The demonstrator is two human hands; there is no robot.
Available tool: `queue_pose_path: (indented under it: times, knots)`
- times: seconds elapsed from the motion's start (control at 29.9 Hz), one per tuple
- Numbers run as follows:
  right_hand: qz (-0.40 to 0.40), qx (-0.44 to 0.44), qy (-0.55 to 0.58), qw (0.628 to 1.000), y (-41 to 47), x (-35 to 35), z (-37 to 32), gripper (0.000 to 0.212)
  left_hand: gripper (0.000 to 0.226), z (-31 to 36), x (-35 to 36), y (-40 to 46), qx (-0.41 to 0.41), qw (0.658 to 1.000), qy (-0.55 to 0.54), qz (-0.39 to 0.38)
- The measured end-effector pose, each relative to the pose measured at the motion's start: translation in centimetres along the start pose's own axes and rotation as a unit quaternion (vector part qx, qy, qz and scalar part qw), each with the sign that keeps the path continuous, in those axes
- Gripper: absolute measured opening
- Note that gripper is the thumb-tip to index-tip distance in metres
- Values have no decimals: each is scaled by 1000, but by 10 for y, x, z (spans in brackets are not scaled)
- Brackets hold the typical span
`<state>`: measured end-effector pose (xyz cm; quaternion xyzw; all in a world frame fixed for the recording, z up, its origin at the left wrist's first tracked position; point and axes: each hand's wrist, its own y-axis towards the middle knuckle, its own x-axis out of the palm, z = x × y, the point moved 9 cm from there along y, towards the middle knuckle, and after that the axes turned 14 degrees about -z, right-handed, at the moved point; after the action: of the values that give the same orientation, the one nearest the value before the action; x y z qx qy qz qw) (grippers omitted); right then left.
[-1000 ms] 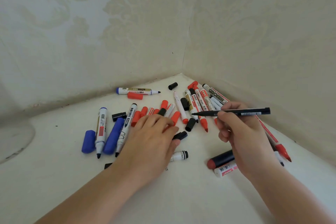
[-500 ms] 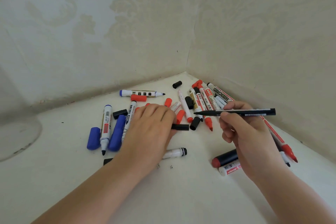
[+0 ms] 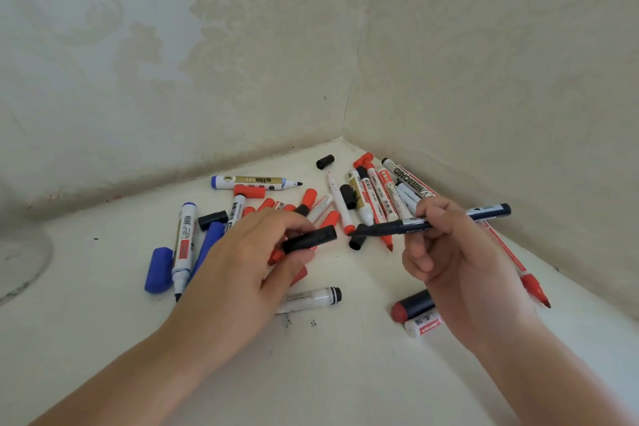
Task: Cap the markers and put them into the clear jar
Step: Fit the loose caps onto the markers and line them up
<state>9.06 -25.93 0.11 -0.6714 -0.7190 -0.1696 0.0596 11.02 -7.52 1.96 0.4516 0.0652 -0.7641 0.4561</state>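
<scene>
Your right hand (image 3: 460, 252) pinches a slim black marker (image 3: 428, 223) near its middle, barrel lying almost level, bare tip pointing left toward your other hand and tail end out to the right. Your left hand (image 3: 249, 266) grips a long black cap (image 3: 309, 239) between thumb and fingertips, its long axis lying close to the marker's own line, its free end facing right. Tip and cap end sit near each other but apart, with a short gap of white tabletop (image 3: 345, 373) between them; the cap rides slightly lower than the tip. The coming move looks like a straight slide along that shared axis: cap rightward, tip leftward, once you raise the cap a touch to line it up.

Behind your hands, loose red, blue and black markers and caps (image 3: 373, 197) lie scattered into the corner where two papered walls meet. A curved, glassy edge at the far left (image 3: 24, 263) may be the clear jar, though too little of it shows to be sure; if so, it lies nearer your left hand.
</scene>
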Motion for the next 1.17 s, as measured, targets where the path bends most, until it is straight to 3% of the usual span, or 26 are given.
queue_pose_path:
  times: [0.4, 0.63, 0.77, 0.97, 1.17]
  knots:
    - [-18, 2, -33, 999, -3, 6, 2, 12, 25, 4, 3, 0, 46, 998, 32, -20]
    - [-125, 49, -60, 989, -4, 25, 16, 8, 34, 14, 13, -3, 79, 995, 34, -52]
    - [-164, 78, -84, 980, -7, 30, 22, 41, 45, 16, 18, -5, 77, 990, 82, -90]
    - [-205, 38, 26, 978, -12, 48, 19, 26, 26, 23, 15, -10, 79, 993, 54, -76]
    - [-167, 28, -31, 985, -5, 45, 15, 36, 36, 15, 2, -2, 28, 994, 13, -104]
